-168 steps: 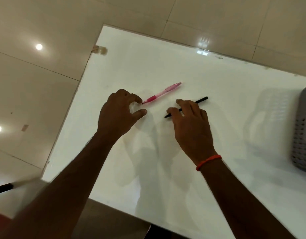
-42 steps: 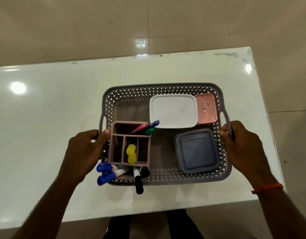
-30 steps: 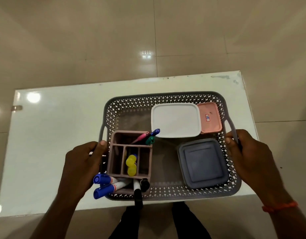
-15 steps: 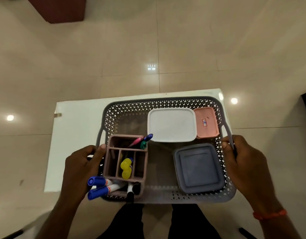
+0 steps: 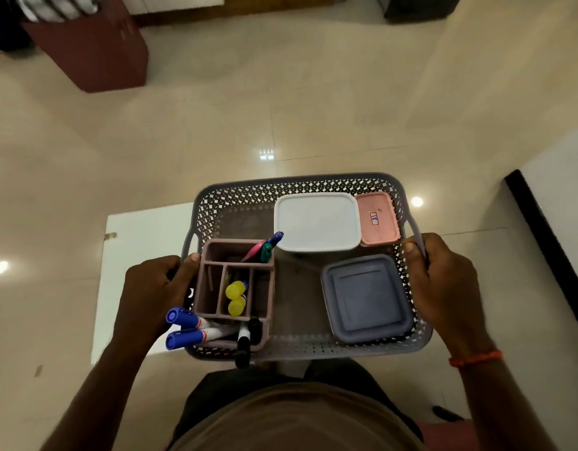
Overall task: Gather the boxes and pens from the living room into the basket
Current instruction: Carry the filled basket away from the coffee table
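The grey perforated basket [image 5: 291, 187] hangs in the air in front of my body, held by both side handles. My left hand [image 5: 154, 294] grips the left handle and my right hand [image 5: 444, 281] grips the right one. Inside lie a white box [image 5: 317, 221], a small pink box [image 5: 377, 219] and a grey-blue box [image 5: 367, 297]. A brown divided pen holder [image 5: 216, 288] stands at the basket's left, with pink, blue and green pens [image 5: 265, 247], yellow-capped pens [image 5: 235, 297], blue markers [image 5: 183, 327] and a black marker [image 5: 243, 343].
The white table [image 5: 134, 265] sits low at the left, partly under the basket. A dark red block [image 5: 95, 50] stands on the tiled floor at the upper left. A white surface with a black edge [image 5: 548, 229] runs along the right.
Both hands have lifted the basket off the white table and carried it back and up. The table now appears smaller and shifted left, and more floor and furniture show.
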